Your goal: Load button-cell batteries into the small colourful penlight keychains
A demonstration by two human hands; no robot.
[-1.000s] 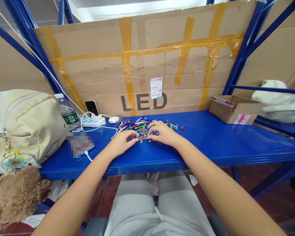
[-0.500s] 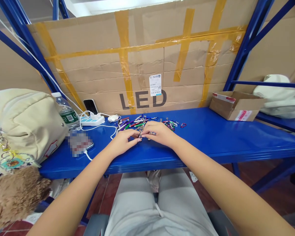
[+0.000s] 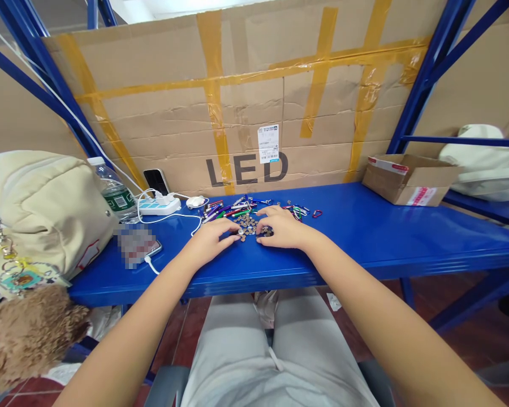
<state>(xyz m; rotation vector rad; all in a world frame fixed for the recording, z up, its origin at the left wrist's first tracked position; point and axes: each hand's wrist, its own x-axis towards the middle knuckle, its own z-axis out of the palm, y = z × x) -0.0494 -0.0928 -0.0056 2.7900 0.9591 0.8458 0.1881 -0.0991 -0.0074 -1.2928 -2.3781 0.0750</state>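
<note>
On the blue tabletop (image 3: 335,243) lies a scatter of small round metal discs (image 3: 247,223), coin-like, too small to name surely. At its left edge is my left hand (image 3: 212,238), thumb and forefinger apart, with a shiny disc by the fingertips. Across the discs my right hand (image 3: 282,229) curves with its fingers spread, and several discs show beneath its palm. Just behind lies a heap of slim coloured metal tubes (image 3: 233,210), resembling small penlights. Beyond my right hand are coloured carabiner clips (image 3: 299,211), partly hidden by it.
A charging phone (image 3: 152,249), a white power strip (image 3: 159,204) with cables and a water bottle (image 3: 114,192) stand left, beside a cream bag (image 3: 55,209). An open cardboard box (image 3: 411,178) sits at the right. A large cardboard sheet (image 3: 165,124) walls off the back.
My hands were close together, fingertips meeting over the discs. Now my right hand has drawn away to the right and its fingers have spread, uncovering the discs between the hands.
</note>
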